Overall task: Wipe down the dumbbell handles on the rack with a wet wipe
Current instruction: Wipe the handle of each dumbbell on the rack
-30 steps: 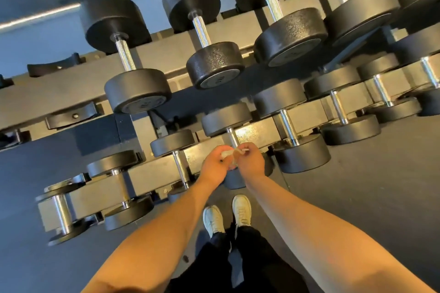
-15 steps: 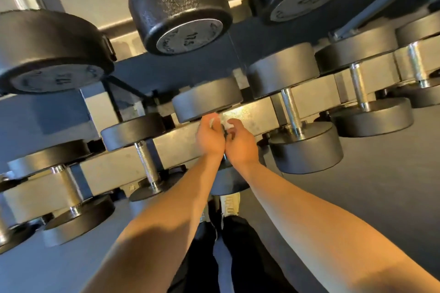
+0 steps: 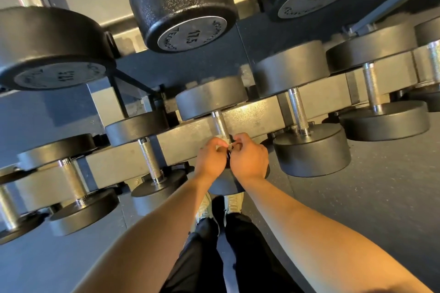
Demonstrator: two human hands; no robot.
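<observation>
Both hands have slid toward the near end of the handle (image 3: 220, 123) since half a second ago, so bare knurled steel now shows above them where it was covered before. The left hand (image 3: 211, 159) and right hand (image 3: 249, 161) sit knuckle to knuckle at the middle of the view, fingers curled in, pinching the wet wipe (image 3: 223, 141) between them. The wipe is a small pale wad at 12 o'clock from the hands, pressed against the low part of the handle. How far it wraps round the steel cannot be told.

That handle belongs to the dumbbell (image 3: 212, 98) on the lower tier of the rack (image 3: 119, 159); its far head lies at 12 o'clock from the hands, and its near head is mostly hidden beneath them at 6 o'clock. A heavier neighbour dumbbell (image 3: 312, 150) rests at 3 o'clock, just beside the right hand, and a lighter dumbbell (image 3: 150, 162) at 9 o'clock. On the upper tier, at 12 o'clock, a head is marked 17.5 (image 3: 190, 35). White shoes (image 3: 234, 202) stand on the dark floor (image 3: 381, 197) at 6 o'clock.
</observation>
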